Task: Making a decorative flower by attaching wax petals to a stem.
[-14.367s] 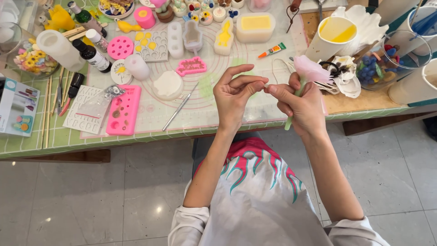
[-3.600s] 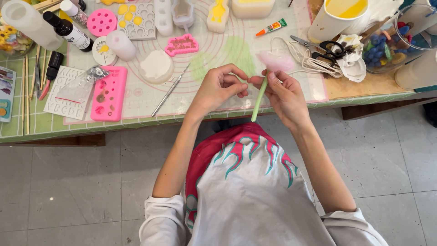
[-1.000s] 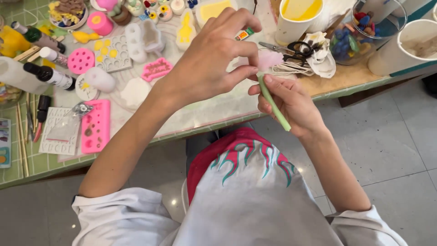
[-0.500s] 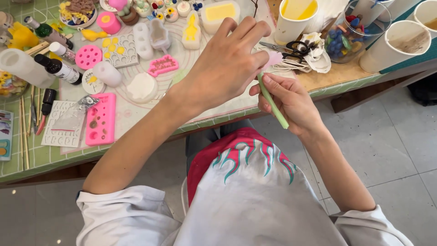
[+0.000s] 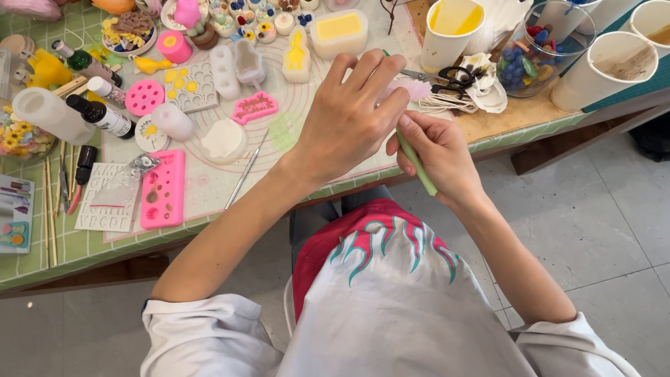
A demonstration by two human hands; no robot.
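Fingers of the left hand [image 5: 352, 122] are spread and gently curved, tips pointing toward the far side of the counter [image 5: 63, 255]; they hold nothing that can be seen, and the index and middle tips lie at or just over a small pink piece [image 5: 417, 89]. Whether they touch it cannot be told. Fingers of the right hand [image 5: 436, 153] are curled shut around a green stick [image 5: 417, 164], which runs slantwise from the pink piece toward the near counter edge.

Change: a few seconds earlier both hands met at the near edge, pinching the pink piece on the end of the stick. The left hand has since let go, risen and reached out over the mat [image 5: 307, 105]; in the last half second it has flattened a little. The right hand has kept its grip on the stick throughout. This suggests the two-handed shaping has paused and the left hand is free.

Surroundings: to the left of the left hand, on the mat, lie a metal tool [image 5: 244, 174], a white mould [image 5: 223, 142] and a pink mould [image 5: 164, 190]. Far of the right hand stand scissors [image 5: 450, 74], a yellow cup [image 5: 453, 28] and a jar of beads [image 5: 537, 52].
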